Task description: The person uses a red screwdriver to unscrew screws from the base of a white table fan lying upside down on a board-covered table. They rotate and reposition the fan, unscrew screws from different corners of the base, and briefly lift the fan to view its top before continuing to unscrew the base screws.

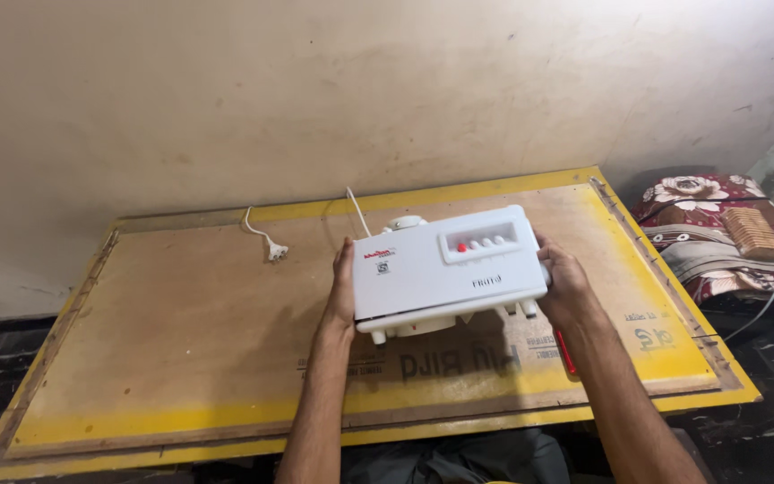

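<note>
The fingers of both hands were clamped on a white plastic appliance housing (448, 269), one hand at each short end. The left hand (343, 285) pressed flat against the left end, its fingers wrapped out of sight behind the casing. The right hand (563, 285) cupped the right end, its fingers curled around the edge. The housing lay directly between the two sets of fingers, its long axis running from one hand to the other, tilted slightly so the right end sat farther away. Neither hand was nearer; each held its own end. Whether the housing rested on the surface or was raised just above it could not be told.

On the panel facing up, a recessed strip held a row of buttons (480, 242), one red and the rest white. A white power cord ran from behind the housing, away from the fingers, to a plug (276, 252) lying off to the left. Under everything lay a bench (163, 341), a brown board edged in yellow. Near the right wrist lay a thin red object (565, 351). Beyond the right fingers, off the bench, sat folded patterned fabric (705, 224).
</note>
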